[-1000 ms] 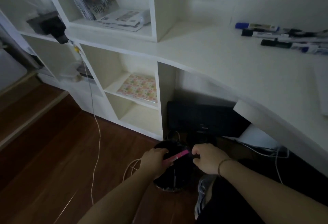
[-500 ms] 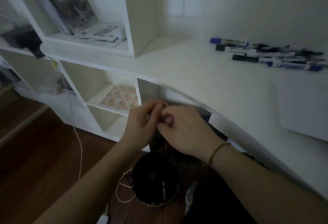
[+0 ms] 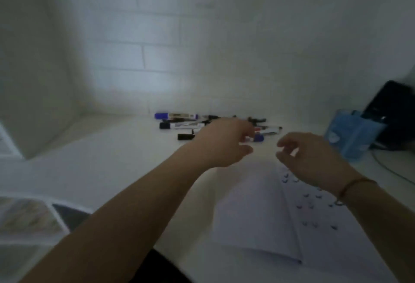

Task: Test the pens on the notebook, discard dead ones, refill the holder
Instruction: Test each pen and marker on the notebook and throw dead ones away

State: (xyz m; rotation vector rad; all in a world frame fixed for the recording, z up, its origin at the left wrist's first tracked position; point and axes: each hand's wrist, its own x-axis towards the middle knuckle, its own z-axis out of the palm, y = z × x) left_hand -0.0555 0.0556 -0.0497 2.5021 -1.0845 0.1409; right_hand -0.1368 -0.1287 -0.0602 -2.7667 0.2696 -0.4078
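Left hand (image 3: 224, 142) and right hand (image 3: 311, 159): both released, empty. Pens (image 3: 215, 125) at 12 o'clock on counter (image 3: 116, 148), beyond notebook (image 3: 265, 211). Advice: pinch one pen mid-barrel, uncap, scribble on blank patch.

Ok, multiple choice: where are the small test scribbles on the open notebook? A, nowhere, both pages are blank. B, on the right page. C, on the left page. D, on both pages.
B: the small dark marks lie on the right page of the notebook, just below the right hand; the left page looks blank.
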